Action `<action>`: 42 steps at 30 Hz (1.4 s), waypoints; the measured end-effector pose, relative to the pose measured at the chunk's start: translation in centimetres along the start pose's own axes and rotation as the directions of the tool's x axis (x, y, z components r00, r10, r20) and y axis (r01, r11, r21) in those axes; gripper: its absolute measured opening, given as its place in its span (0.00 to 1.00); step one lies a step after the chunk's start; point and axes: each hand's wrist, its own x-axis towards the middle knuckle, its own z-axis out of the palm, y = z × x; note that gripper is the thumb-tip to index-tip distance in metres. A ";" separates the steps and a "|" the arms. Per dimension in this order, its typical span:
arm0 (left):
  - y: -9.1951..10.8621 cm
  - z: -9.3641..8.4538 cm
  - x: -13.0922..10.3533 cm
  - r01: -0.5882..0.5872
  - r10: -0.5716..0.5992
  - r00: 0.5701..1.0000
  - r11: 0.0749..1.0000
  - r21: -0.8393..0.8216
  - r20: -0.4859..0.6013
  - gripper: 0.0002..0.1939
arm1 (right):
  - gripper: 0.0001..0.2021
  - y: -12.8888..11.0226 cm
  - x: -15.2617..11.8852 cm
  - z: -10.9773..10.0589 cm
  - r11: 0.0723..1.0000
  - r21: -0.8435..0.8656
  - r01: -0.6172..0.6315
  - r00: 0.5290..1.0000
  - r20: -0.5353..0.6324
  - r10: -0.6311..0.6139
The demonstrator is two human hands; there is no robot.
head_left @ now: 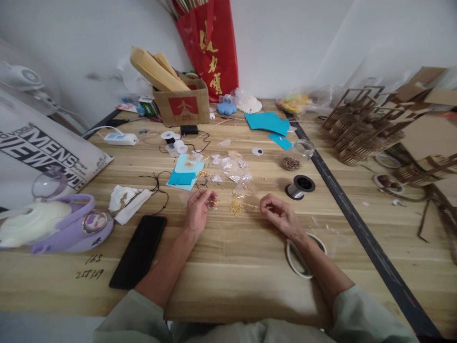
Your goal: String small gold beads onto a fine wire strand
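My left hand is closed in a pinch, with a tiny gold-coloured piece at its fingertips, too small to make out. Opposite it, my right hand pinches the end of a thin, light cord that runs left toward a small heap of gold beads. The heap lies on the wooden table between both hands. Just beyond it are several small clear bags of silvery and gold bits. A spool of thin wire stands beyond my right hand.
A black phone lies left of my left forearm, near a purple and white bottle. A pale ring sits under my right forearm. Blue sheets, a jar of beads, a cardboard box and wooden lattice pieces stand farther back.
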 end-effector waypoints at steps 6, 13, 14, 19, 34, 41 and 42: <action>-0.1 0.1 0.0 0.030 -0.030 0.999 0.999 0.015 0.026 0.11 | 0.11 -1.0 -0.1 0.1 0.956 0.278 -0.095 0.985 0.165 0.050; -0.4 0.2 -0.3 0.041 -0.044 0.996 0.998 0.038 0.073 0.11 | 0.09 -2.5 -0.9 1.1 0.880 0.422 -0.217 0.889 0.458 -0.001; -0.4 0.2 -0.3 0.045 -0.049 0.995 0.998 0.048 0.088 0.11 | 0.08 -2.7 -1.0 1.3 0.892 0.405 -0.202 0.878 0.478 -0.018; -0.6 0.3 -0.6 0.069 -0.083 0.985 0.993 0.097 0.153 0.10 | 0.02 -4.0 -1.5 2.9 0.977 0.210 -0.040 0.834 0.545 -0.083; -0.5 3.1 -1.2 -0.019 -0.145 0.924 0.906 0.423 0.352 0.09 | 0.20 -3.9 -3.4 8.9 0.668 -0.405 0.624 0.728 0.612 -0.309; -1.3 3.7 -1.4 0.023 -0.281 0.856 0.859 0.511 0.434 0.11 | 0.16 -3.9 -3.5 7.6 0.627 -0.359 0.691 0.692 0.579 -0.432; -1.4 3.8 -1.4 0.027 -0.290 0.849 0.859 0.512 0.442 0.11 | 0.13 -3.8 -3.4 7.0 0.653 -0.378 0.656 0.732 0.527 -0.431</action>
